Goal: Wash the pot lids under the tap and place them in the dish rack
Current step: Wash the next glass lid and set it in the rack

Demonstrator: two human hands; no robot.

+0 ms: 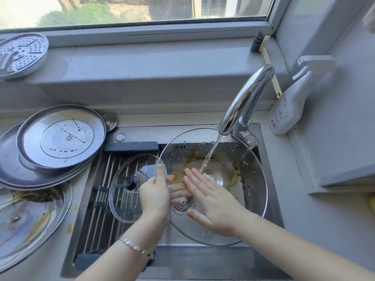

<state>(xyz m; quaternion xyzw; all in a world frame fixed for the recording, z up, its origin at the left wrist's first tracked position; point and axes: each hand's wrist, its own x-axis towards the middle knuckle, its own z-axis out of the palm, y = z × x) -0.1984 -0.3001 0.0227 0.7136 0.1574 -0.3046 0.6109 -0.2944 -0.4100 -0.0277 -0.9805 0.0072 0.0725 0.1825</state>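
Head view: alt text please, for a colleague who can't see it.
A left hand grips the rim of a large glass lid under the running tap while the right hand rests flat on it. A small glass lid lies on the dish rack.

A wide window [132, 9] fills the 12 o'clock edge, its pale grey frame [142, 31] running across the top. Bright daylight comes through the glass, and green shrubbery [85, 15] and bare ground show outside. Below it a deep grey sill [152, 61] stretches from 10 to 1 o'clock, matt and evenly lit. A perforated metal steamer tray [21, 54] sits on the sill at 10 o'clock. A dark-bristled brush [257, 42] with a cream handle leans in the corner at 1 o'clock. The grey wall [349, 128] steps out in a boxed ledge at 3 o'clock. A white spray bottle [290, 106] stands at 2 o'clock on the grey desk [304, 209], close against that wall.
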